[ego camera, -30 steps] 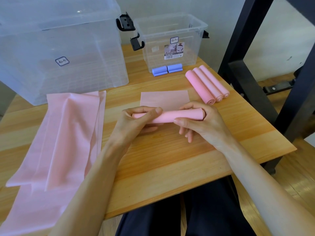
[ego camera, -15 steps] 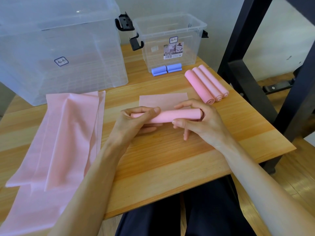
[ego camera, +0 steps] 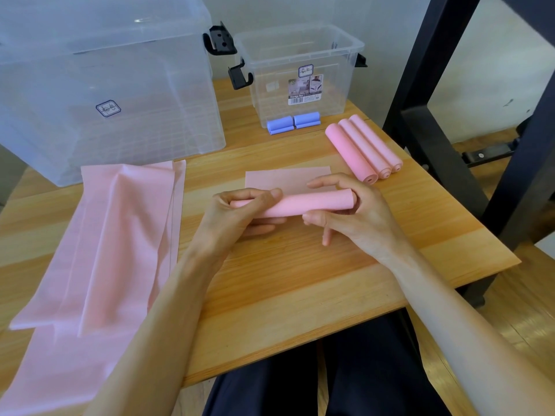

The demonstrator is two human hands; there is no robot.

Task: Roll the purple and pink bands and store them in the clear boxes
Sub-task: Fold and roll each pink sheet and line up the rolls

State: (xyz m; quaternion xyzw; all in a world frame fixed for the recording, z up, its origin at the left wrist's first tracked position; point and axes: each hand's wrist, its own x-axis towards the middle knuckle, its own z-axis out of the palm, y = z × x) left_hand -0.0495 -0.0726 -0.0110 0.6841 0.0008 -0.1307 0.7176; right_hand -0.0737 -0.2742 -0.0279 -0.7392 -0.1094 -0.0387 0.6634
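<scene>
A pink band roll (ego camera: 303,203) lies across the middle of the wooden table (ego camera: 300,280), with its flat unrolled tail (ego camera: 285,179) stretching away behind it. My left hand (ego camera: 237,214) grips the roll's left end, thumb on top. My right hand (ego camera: 351,214) curls round the right end. Three finished pink rolls (ego camera: 362,148) lie side by side at the right. Two small purple rolls (ego camera: 292,123) sit in front of the small clear box (ego camera: 300,70). A large clear box (ego camera: 105,85) stands at the back left.
Several flat pink bands (ego camera: 99,250) are spread over the table's left side and hang past its front edge. A black metal frame (ego camera: 444,115) rises just right of the table. My dark trouser legs show below the front edge.
Both hands have rolled the pink band slightly further away, so the flat tail behind it has become a little shorter. Everything else has stayed in place.
</scene>
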